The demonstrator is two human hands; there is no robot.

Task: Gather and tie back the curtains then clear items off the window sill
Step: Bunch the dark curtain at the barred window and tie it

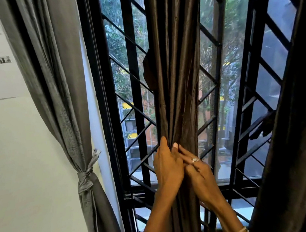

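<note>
At the middle of the window grille [133, 80], I hold the brown curtain [176, 76] gathered into one column: left hand [167, 167] and right hand [198, 174] both grip its folds, touching each other. Fabric appears soft, light and slick; I judge a full encircling grip at this height best. The grey curtain [64, 105] hangs tied already.

one head-worn wide-angle view here, looking forward at the window grille [135, 99], very close to the gathered brown curtain [176, 76] at centre, white wall [23, 164] filling the left side
</note>
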